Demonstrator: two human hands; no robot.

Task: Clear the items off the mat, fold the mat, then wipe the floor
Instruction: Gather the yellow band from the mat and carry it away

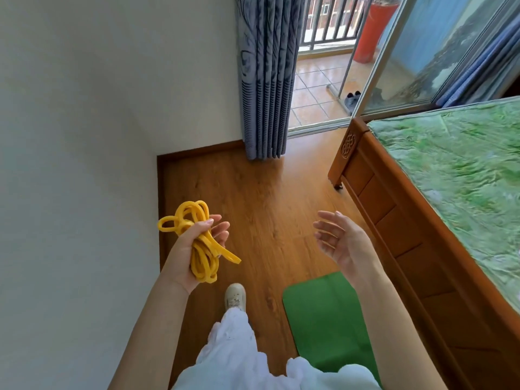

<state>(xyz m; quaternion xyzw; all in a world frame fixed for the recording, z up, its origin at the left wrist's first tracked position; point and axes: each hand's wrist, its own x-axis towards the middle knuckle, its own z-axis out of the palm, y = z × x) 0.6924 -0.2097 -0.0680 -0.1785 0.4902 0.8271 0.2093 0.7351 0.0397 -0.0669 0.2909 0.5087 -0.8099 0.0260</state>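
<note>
Wood-grain floor (253, 198); left hand (194, 249) grips coiled yellow rubber band (197, 243), right hand (340, 240) spread.

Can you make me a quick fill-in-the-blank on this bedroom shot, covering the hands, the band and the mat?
1. The left hand grips a bundle of looped band coloured ____.
2. The right hand holds ____, its fingers spread and relaxed.
3. The mat on the wooden floor is coloured ____.
4. The mat lies beside the wooden frame of the ____.

Missing words: yellow; nothing; green; bed
</note>
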